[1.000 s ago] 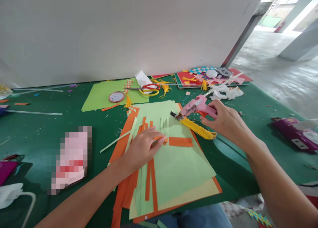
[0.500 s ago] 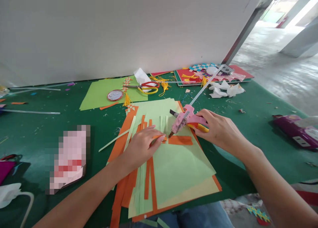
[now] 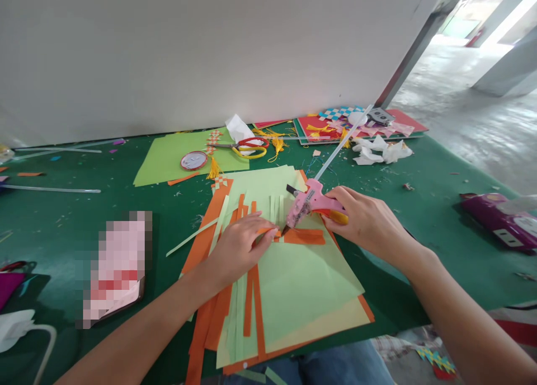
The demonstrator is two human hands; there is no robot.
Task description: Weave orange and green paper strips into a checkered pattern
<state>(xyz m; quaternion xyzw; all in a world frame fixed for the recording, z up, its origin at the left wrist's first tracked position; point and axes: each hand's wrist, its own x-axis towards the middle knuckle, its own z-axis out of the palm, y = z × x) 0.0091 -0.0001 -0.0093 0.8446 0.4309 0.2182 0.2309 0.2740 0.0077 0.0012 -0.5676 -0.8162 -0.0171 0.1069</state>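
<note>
My right hand (image 3: pixel 361 214) grips a pink hot glue gun (image 3: pixel 304 204) by its handle. A long clear glue stick (image 3: pixel 342 150) juts from the gun's back end. The nozzle points down at the crossing of an orange paper strip (image 3: pixel 305 236) and narrow pale green strips (image 3: pixel 277 207). Just left of the nozzle, my left hand (image 3: pixel 241 242) pinches the end of an orange strip between thumb and fingers. Under both hands lie pale green sheets (image 3: pixel 310 287) on top of orange paper. More orange strips (image 3: pixel 252 306) and green strips run beneath my left hand.
Scissors (image 3: pixel 247 148), a round tin (image 3: pixel 194 160) and yellow tassels lie toward the wall (image 3: pixel 210 49). A phone (image 3: pixel 119 267), pixelated, is on the left. Crumpled tissue (image 3: pixel 384 150) and a purple power strip (image 3: pixel 501 220) are on the right of the green table (image 3: pixel 444 189).
My right hand has shifted the glue gun slightly left and down, bringing the nozzle closer to my left fingertips. My left hand stays in place.
</note>
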